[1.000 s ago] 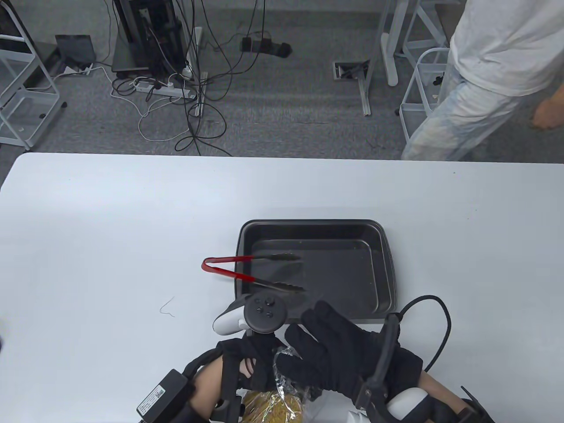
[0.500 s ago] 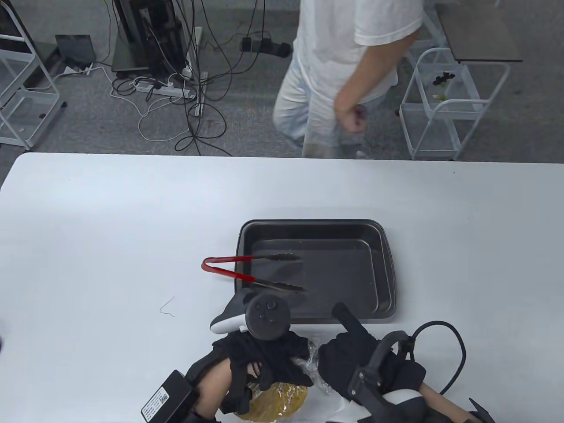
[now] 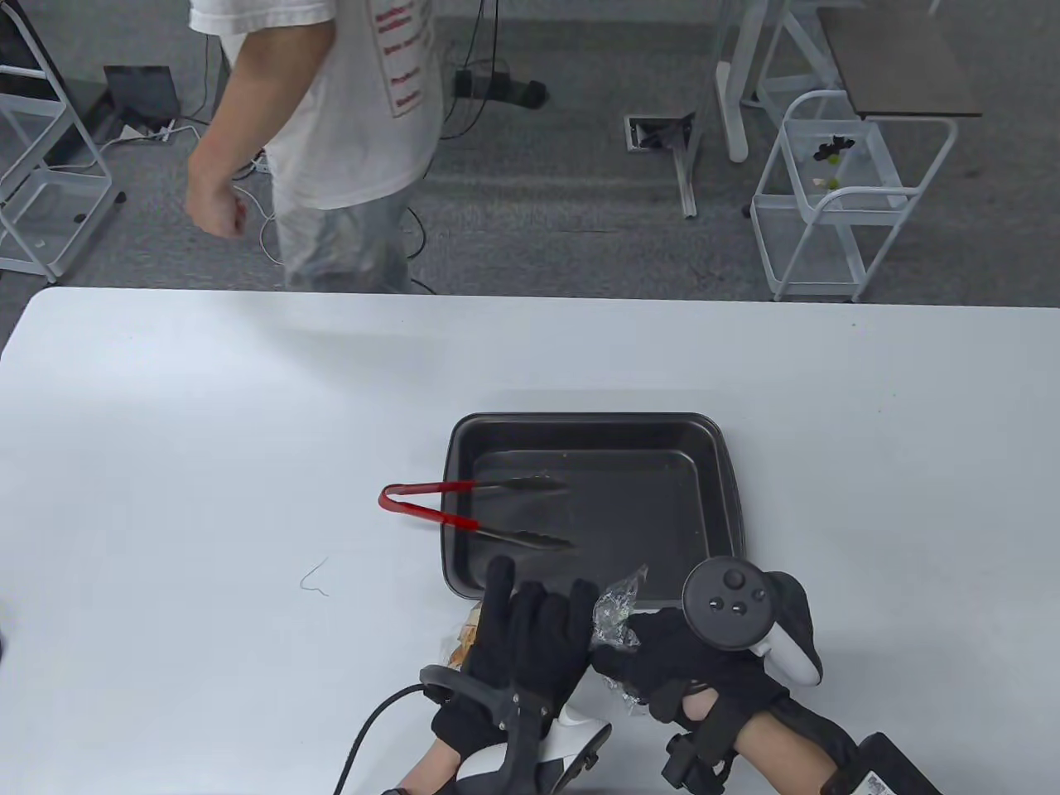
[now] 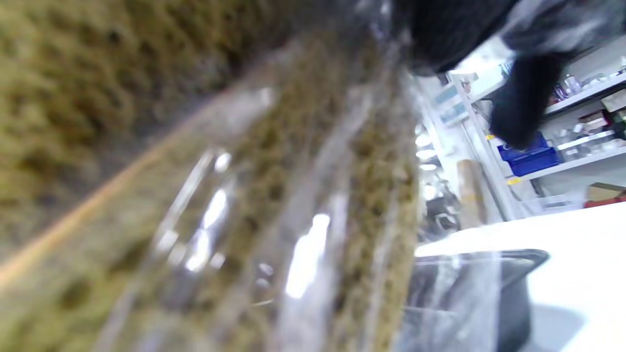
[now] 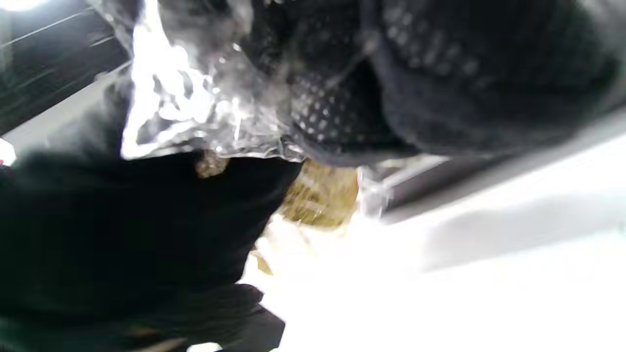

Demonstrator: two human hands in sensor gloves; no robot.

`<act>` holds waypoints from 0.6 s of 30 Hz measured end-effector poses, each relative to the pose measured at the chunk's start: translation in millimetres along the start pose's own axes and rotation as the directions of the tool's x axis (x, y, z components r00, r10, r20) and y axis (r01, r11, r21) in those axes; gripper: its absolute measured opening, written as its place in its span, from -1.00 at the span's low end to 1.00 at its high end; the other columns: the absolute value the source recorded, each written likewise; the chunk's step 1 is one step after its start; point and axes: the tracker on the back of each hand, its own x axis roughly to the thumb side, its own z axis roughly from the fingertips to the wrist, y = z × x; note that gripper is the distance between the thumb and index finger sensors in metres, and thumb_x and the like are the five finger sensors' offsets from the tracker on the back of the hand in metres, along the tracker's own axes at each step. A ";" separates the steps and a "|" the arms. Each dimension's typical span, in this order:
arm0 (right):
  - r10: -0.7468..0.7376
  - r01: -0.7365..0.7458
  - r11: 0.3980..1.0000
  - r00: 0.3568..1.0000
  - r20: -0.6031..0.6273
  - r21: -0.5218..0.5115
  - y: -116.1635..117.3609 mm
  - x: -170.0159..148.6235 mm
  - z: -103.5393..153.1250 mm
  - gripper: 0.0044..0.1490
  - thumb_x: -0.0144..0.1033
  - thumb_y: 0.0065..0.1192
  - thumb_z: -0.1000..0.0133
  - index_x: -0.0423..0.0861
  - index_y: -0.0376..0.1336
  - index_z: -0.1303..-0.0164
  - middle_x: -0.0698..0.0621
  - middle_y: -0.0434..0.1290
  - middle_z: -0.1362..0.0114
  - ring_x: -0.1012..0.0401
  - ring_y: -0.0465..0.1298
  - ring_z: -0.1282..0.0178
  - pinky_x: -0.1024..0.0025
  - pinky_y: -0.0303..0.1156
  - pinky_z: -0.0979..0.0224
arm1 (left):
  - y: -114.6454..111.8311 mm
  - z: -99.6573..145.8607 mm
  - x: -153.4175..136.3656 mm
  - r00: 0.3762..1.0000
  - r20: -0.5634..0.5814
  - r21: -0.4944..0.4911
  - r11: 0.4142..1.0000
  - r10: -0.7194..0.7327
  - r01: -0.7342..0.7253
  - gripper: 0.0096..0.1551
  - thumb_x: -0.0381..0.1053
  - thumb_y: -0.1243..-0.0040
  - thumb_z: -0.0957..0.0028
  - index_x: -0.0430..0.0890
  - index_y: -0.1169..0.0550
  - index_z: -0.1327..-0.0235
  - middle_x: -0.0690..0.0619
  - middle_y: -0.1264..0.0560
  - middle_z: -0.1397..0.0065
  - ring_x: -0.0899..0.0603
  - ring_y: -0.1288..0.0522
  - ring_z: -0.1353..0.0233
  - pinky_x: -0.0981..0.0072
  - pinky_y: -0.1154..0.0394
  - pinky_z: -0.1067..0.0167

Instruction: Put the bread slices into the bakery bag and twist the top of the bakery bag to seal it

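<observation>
The clear bakery bag's bunched top [image 3: 617,609] sticks up at the table's front edge, just before the tray. My right hand [image 3: 629,658] grips this twisted neck, tracker facing up. In the right wrist view the crinkled plastic [image 5: 186,112] is held under my curled fingers [image 5: 342,107], with bread [image 5: 318,195] below. My left hand [image 3: 538,609] lies over the bag's body with fingers straight, pointing at the tray. A bit of bread [image 3: 464,642] shows at its left. The left wrist view is filled by bagged bread slices [image 4: 146,146].
A dark baking tray [image 3: 720,497] holds no bread; red-handled tongs [image 3: 447,517] lie across its left rim. A thin wire tie [image 3: 315,577] lies on the table to the left. A person [image 3: 331,124] walks beyond the far edge; a white cart [image 3: 828,207] stands at the back right.
Both hands have turned over around the bag: the right tracker now faces up, the left one faces down. The bag's neck is more tightly bunched. The person behind walked from right to left.
</observation>
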 end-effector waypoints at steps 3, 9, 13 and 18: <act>-0.126 0.131 0.990 0.988 -0.088 0.052 -0.4 -12.4 -3.4 -0.41 -0.13 0.40 0.04 -0.43 0.58 0.25 -0.28 0.74 0.33 -0.02 0.68 0.58 -0.40 0.18 -0.38 | -3.2 5.1 11.3 0.996 -0.015 0.079 0.993 -0.091 0.092 -0.24 0.33 -0.26 -0.03 0.02 -0.36 -0.43 0.15 -0.65 -0.13 -0.10 -0.64 -0.27 -0.30 -0.04 -0.67; -0.065 0.074 0.994 0.991 -0.119 0.076 -1.4 -18.0 -6.5 -0.40 -0.10 0.38 0.03 -0.39 0.58 0.22 -0.26 0.75 0.29 -0.02 0.70 0.55 -0.38 0.20 -0.38 | -10.6 6.4 15.9 0.996 -0.009 0.067 0.994 -0.087 0.088 -0.25 0.30 -0.25 -0.05 0.05 -0.33 -0.45 0.15 -0.65 -0.12 -0.09 -0.65 -0.26 -0.30 -0.05 -0.67; -0.118 0.142 0.980 0.978 -0.173 0.137 -0.4 -21.6 -10.3 -0.40 -0.10 0.38 0.02 -0.39 0.57 0.21 -0.26 0.75 0.28 -0.02 0.71 0.53 -0.39 0.20 -0.37 | -10.7 10.6 16.4 0.993 -0.004 0.123 0.986 -0.116 0.115 -0.09 0.31 -0.27 -0.03 0.08 -0.13 -0.53 0.18 -0.64 -0.13 -0.07 -0.65 -0.27 -0.28 -0.06 -0.66; -0.133 0.171 0.970 0.969 -0.208 0.175 2.1 -24.9 -13.3 -0.39 -0.11 0.38 0.00 -0.41 0.55 0.15 -0.29 0.73 0.23 -0.05 0.70 0.49 -0.39 0.20 -0.36 | -13.0 12.6 15.5 0.997 0.004 0.083 0.994 -0.076 0.075 -0.24 0.28 -0.25 -0.06 0.14 -0.25 -0.48 0.17 -0.65 -0.13 -0.08 -0.66 -0.26 -0.29 -0.07 -0.66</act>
